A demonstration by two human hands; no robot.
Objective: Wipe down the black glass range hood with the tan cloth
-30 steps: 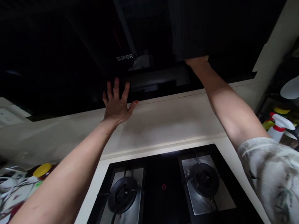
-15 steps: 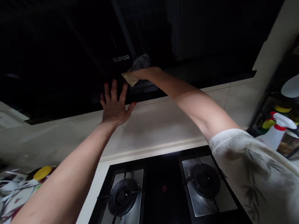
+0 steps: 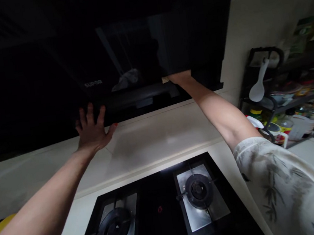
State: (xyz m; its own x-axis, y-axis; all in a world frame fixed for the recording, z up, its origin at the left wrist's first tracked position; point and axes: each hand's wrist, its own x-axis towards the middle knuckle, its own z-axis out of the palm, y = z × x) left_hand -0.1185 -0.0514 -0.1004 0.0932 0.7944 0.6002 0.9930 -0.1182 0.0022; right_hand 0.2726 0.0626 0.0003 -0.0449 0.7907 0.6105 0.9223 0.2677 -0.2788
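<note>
Range hood [image 3: 56, 88], black and glossy, fills the upper frame from 9 to 1 o'clock, mounted on the wall above the gas hob [image 3: 163, 212]. Left hand [image 3: 93, 131] is pressed flat against the hood's lower edge, fingers spread apart, holding nothing. Right hand [image 3: 179, 77] reaches up at 12 o'clock, mostly hidden under the hood's bottom rim; a pale cloth [image 3: 165, 80] edge shows at it, but the grip can't be made out. Greyish reflection in the glass beside it. Hob at 6 o'clock, two burners, unlit. Beige backsplash [image 3: 159, 136] between hood and hob. Wire rack [image 3: 287, 105] at 3 o'clock with a white spoon [image 3: 258, 86], jars, bottles.
</note>
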